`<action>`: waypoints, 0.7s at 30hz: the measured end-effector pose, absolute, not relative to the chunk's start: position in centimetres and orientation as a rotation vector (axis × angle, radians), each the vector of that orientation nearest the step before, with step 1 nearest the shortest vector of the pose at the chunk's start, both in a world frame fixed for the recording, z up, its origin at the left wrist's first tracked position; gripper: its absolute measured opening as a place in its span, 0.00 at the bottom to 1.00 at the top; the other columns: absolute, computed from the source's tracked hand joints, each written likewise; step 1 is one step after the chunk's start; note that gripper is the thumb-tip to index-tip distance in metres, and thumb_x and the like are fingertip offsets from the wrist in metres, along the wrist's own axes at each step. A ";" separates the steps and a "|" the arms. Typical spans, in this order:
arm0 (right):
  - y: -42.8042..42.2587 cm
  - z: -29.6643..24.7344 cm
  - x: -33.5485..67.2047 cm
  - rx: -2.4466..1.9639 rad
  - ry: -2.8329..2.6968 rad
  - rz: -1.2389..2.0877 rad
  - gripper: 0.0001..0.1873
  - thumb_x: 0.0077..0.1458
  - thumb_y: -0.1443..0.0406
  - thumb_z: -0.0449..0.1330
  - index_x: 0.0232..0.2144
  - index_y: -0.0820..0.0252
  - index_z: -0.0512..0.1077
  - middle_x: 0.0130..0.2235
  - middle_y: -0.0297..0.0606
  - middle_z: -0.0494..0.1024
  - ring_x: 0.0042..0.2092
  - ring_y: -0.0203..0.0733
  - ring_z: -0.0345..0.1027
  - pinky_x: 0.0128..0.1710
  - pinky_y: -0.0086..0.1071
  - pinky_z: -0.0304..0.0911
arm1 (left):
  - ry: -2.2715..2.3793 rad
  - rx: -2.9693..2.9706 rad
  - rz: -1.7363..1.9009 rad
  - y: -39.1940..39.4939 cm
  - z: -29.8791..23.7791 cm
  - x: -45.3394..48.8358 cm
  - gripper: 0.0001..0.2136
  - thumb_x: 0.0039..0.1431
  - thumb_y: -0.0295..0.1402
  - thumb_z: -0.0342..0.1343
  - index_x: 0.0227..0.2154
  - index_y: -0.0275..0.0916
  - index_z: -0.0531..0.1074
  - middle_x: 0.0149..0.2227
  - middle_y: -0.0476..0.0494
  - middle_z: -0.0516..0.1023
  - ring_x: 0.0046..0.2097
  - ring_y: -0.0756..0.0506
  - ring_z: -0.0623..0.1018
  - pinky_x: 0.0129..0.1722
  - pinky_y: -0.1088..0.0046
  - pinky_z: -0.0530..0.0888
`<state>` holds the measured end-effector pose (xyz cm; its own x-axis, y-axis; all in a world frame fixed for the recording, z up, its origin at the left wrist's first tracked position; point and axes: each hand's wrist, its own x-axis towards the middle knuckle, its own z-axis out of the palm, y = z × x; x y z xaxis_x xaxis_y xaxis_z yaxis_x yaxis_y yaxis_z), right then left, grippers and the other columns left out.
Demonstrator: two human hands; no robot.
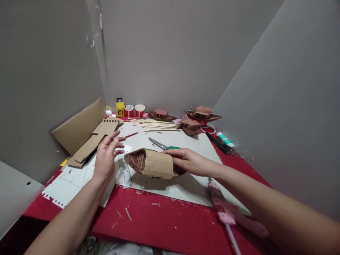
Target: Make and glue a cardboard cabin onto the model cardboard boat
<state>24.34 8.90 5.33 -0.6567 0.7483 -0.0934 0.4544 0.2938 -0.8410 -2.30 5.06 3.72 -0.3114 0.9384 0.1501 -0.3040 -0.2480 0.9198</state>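
A model boat with a brown slatted hull and a curved tan cardboard roof is held over the white board by my right hand, which grips its right end. That hand's fingers are partly hidden behind the hull. To the left of the boat my left hand is raised, its fingers apart and touching nothing. Just behind the boat lie scissors with green handles. A thin reddish-brown pencil rests beyond my left fingertips.
Brown model boats and thin wooden sticks lie at the back. Cardboard pieces lean at left, near a yellow bottle and paper cups. A pink glue gun lies under my right forearm. Shavings dot the red tablecloth.
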 end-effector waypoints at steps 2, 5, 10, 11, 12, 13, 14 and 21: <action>9.4 5.6 24.8 -1.075 -2.341 1.275 0.19 0.58 0.65 0.53 0.49 0.59 0.77 0.44 0.35 0.80 0.44 0.43 0.72 0.46 0.32 0.66 | 1.068 0.965 1.731 5.1 3.8 -2.5 0.16 0.55 0.35 0.63 0.47 0.39 0.75 0.37 0.46 0.78 0.29 0.54 0.70 0.28 0.80 0.68; 9.9 5.9 25.1 -1.029 -2.470 1.251 0.19 0.58 0.66 0.52 0.48 0.59 0.77 0.46 0.36 0.80 0.47 0.43 0.72 0.48 0.32 0.64 | 1.087 0.985 1.634 5.1 3.7 -2.4 0.16 0.55 0.35 0.63 0.47 0.38 0.74 0.36 0.46 0.77 0.28 0.54 0.69 0.28 0.79 0.69; 10.1 6.6 24.5 -0.895 -2.634 1.195 0.19 0.59 0.66 0.53 0.49 0.61 0.77 0.48 0.39 0.80 0.49 0.43 0.72 0.50 0.32 0.63 | 1.021 0.926 1.169 4.5 2.8 -0.7 0.19 0.59 0.41 0.59 0.50 0.37 0.71 0.40 0.38 0.80 0.37 0.46 0.78 0.36 0.71 0.74; 10.1 6.8 24.2 -0.864 -2.656 1.180 0.19 0.60 0.65 0.53 0.49 0.61 0.76 0.48 0.40 0.80 0.49 0.43 0.72 0.50 0.32 0.62 | 0.996 0.892 1.076 4.3 2.5 -0.3 0.20 0.61 0.42 0.57 0.51 0.36 0.70 0.41 0.36 0.80 0.38 0.44 0.79 0.36 0.70 0.74; 10.1 7.0 24.0 -0.836 -2.674 1.169 0.19 0.60 0.66 0.53 0.50 0.61 0.76 0.49 0.40 0.80 0.49 0.42 0.72 0.50 0.32 0.62 | 0.961 0.851 0.991 4.1 2.2 0.1 0.21 0.62 0.44 0.55 0.52 0.36 0.70 0.41 0.35 0.81 0.39 0.43 0.80 0.37 0.70 0.74; 10.2 7.2 23.7 -0.811 -2.687 1.158 0.19 0.60 0.66 0.53 0.50 0.61 0.76 0.48 0.40 0.80 0.49 0.42 0.72 0.50 0.31 0.63 | 0.911 0.806 0.913 3.9 2.0 0.4 0.22 0.63 0.45 0.53 0.53 0.36 0.69 0.40 0.35 0.81 0.39 0.43 0.80 0.38 0.69 0.74; 10.2 7.4 23.5 -0.788 -2.696 1.149 0.19 0.61 0.66 0.52 0.51 0.61 0.75 0.49 0.40 0.79 0.48 0.41 0.72 0.50 0.31 0.63 | 0.848 0.764 0.855 3.7 1.9 0.8 0.22 0.64 0.46 0.52 0.53 0.36 0.70 0.40 0.35 0.82 0.40 0.42 0.80 0.40 0.69 0.73; 10.4 8.3 21.9 -0.689 -2.712 1.079 0.18 0.62 0.65 0.53 0.51 0.60 0.75 0.49 0.39 0.79 0.49 0.39 0.72 0.50 0.30 0.63 | 0.580 0.578 0.706 2.7 1.7 2.2 0.23 0.67 0.45 0.46 0.48 0.30 0.75 0.39 0.33 0.83 0.36 0.41 0.82 0.43 0.67 0.73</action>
<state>21.92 10.37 8.34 -0.8848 0.4646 -0.0364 0.3626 0.6372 -0.6801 2.15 2.74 1.75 0.6218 0.7280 -0.2889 -0.4238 0.6229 0.6575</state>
